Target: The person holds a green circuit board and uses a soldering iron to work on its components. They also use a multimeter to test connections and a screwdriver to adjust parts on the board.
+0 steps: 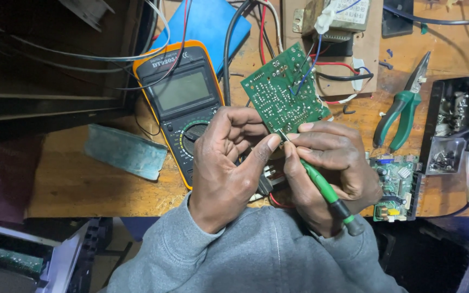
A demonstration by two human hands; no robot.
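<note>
Wooden bench [82, 184] — cluttered | multimeter [183, 103] | pliers [403, 106] | dark shelf [50, 59] — left

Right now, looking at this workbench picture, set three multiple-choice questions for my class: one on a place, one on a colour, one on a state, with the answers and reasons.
1. Where do the pliers lie?
A. right of the circuit board
B. on the meter
C. under the blue sheet

2. What colour is the handle of the screwdriver?
A. red
B. green
C. yellow

3. How is the circuit board placed?
A. flat on the table
B. held up in the fingers
C. hanging from a hook

Answers:
1 A, they rest on the wooden table to the board's right.
2 B, the handle in the right hand is green.
3 B, the left hand and right hand grip its lower edge, the meter behind.
</note>
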